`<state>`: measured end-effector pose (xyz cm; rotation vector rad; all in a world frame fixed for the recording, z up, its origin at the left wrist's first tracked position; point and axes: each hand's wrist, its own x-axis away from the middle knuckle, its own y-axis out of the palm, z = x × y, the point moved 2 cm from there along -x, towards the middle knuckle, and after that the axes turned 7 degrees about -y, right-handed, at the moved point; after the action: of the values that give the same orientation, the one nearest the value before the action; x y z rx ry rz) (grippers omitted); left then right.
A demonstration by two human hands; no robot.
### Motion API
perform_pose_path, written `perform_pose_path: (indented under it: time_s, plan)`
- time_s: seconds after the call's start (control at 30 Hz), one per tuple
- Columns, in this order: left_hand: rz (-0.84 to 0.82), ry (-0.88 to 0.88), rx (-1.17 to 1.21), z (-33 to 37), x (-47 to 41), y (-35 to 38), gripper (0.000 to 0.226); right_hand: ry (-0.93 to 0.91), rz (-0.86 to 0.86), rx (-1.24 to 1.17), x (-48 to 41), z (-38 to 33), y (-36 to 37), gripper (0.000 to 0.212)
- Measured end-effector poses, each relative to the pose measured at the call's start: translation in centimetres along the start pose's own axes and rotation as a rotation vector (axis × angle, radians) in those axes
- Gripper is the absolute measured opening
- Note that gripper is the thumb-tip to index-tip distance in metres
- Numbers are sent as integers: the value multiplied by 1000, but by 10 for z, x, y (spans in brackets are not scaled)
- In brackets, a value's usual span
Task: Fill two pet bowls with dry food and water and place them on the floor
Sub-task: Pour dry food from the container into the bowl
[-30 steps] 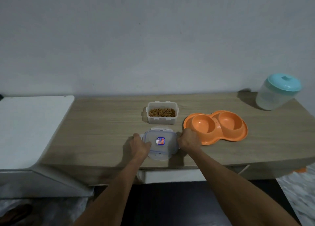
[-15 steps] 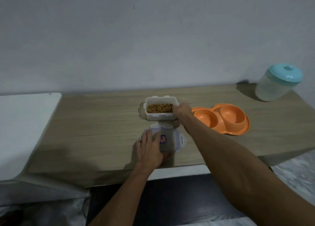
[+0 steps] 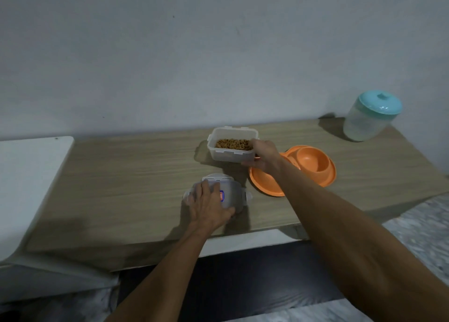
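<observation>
Forearms reach in from the bottom edge toward a wooden table [image 3: 121,175], which has a white counter [image 3: 29,175] against its left end.

Nearest, the left hand [image 3: 209,205] lies on the clear lid [image 3: 233,195], which sits flat on the table close to the front edge. Its fingers are laid fairly straight across the top and the thumb runs along the near rim. Whether the thumb hooks under that rim cannot be told.

Beyond it, the right hand [image 3: 263,156] grips the near right corner of the open food container [image 3: 230,151], with the thumb at the rim and the fingers curled down the side wall. The container holds a layer of brown kibble [image 3: 233,143] and appears to rest on the table or just above it.

Just right of it stands the orange double bowl [image 3: 313,166]. The far well looks dry and bare, and the near well is mostly hidden by the wrist. At the far right corner, well apart from the rest, a translucent jar [image 3: 369,120] with a teal cap stands closed; it probably holds the water.

By the look of it, the dry-food step is in hand, with the lid off and nothing poured. The next move calls for lifting the container over one well and tipping it slowly by a corner, so the kibble slides in rather than scattering. A one-handed corner grip may twist, so the left hand would do well to help. Water and the floor come later.
</observation>
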<state>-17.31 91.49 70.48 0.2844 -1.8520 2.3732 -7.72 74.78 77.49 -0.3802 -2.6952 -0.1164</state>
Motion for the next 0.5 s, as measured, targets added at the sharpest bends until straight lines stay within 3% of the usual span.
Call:
perform_pose_path:
  time_s: [0.07, 0.27, 0.5]
  plan:
    - [60, 23, 24, 18, -1, -2, 88, -29, 29, -13, 4, -9, -21, 19]
    - [27, 80, 90, 84, -16, -2, 83, -120, 113, 67, 9, -24, -95, 5]
    - [36, 29, 56, 115, -24, 12, 87, -227, 185, 280, 13, -35, -164, 20]
